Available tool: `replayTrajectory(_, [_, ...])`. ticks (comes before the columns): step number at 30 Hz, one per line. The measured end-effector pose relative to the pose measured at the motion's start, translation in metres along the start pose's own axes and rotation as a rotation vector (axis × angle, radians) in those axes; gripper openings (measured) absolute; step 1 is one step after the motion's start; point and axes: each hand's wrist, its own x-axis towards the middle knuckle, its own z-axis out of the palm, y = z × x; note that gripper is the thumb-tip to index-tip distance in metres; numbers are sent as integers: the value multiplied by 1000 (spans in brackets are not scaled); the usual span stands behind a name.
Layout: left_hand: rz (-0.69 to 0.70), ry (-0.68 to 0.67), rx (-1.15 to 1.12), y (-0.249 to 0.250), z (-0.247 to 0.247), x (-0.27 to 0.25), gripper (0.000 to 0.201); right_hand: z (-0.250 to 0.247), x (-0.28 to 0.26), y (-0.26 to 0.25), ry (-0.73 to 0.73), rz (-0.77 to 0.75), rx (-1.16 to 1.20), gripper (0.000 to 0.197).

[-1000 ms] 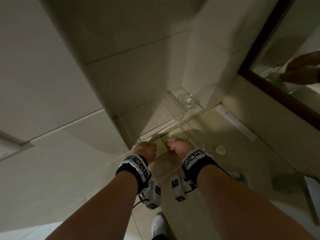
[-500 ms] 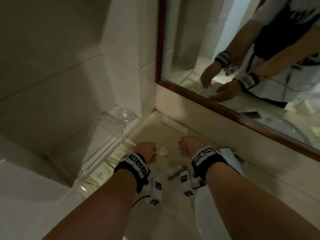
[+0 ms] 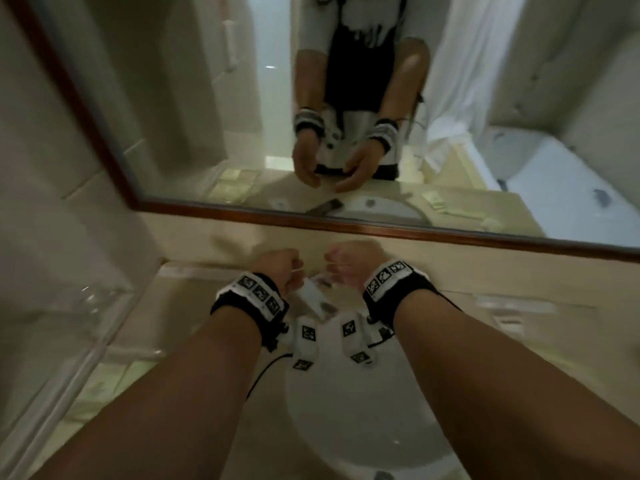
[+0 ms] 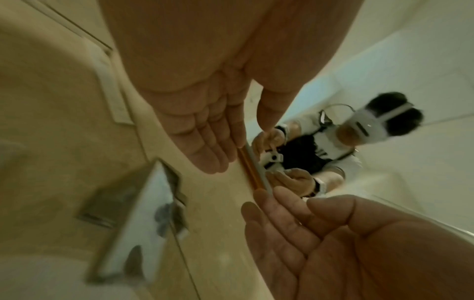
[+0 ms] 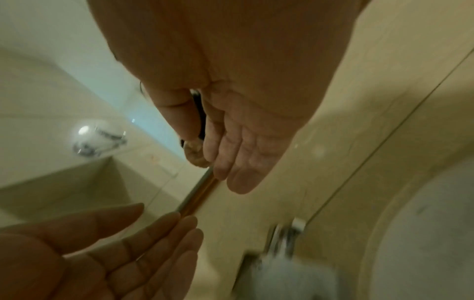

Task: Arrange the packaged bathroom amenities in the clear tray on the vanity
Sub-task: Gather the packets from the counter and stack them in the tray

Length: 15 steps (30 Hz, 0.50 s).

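The clear tray (image 3: pixel 86 327) stands on the vanity at the left, against the wall. Pale green packets (image 3: pixel 104 379) lie in its near part. Both my hands hover side by side over the faucet (image 3: pixel 315 296), to the right of the tray. My left hand (image 3: pixel 280 268) holds nothing; in the left wrist view its fingers (image 4: pixel 205 146) are straight. My right hand (image 3: pixel 349 261) is empty too, its fingers (image 5: pixel 238 162) straight and palm bare. A long white packet (image 4: pixel 113 91) lies on the counter by the back wall.
The white sink (image 3: pixel 346 427) is right under my forearms. A wood-framed mirror (image 3: pixel 207 116) fills the wall ahead and reflects me. More small packets (image 3: pixel 509 320) lie on the counter to the right. A clear glass (image 5: pixel 97 140) stands in the left corner.
The view has swung right, from the tray's corner to the mirror and sink. Both hands have moved from above the tray to above the faucet, still empty.
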Motion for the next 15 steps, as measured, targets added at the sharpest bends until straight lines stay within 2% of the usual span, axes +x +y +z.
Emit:
replayTrajectory(2, [37,-74,49,3,56,-11,12,-50,-30,-10,217,-70,25,13])
replayTrajectory(6, [6,-224,168,-21,159,-35,11,-154,-97,-1,390,-137,170,27])
replayTrajectory(9, [-61,-504,263,-56,232,-47,29,-235,-146,19,637,-89,181,26])
replayTrajectory(10, [-85,-536,297,-69,257,-55,32,-263,-163,29,709,-91,196,24])
replayTrajectory(12, [-125,-504,347,-90,294,-68,33,-305,-191,49,826,-77,229,19])
replayTrajectory(15, [-156,-492,434,-128,344,-84,21,-359,-233,81,957,-38,287,20])
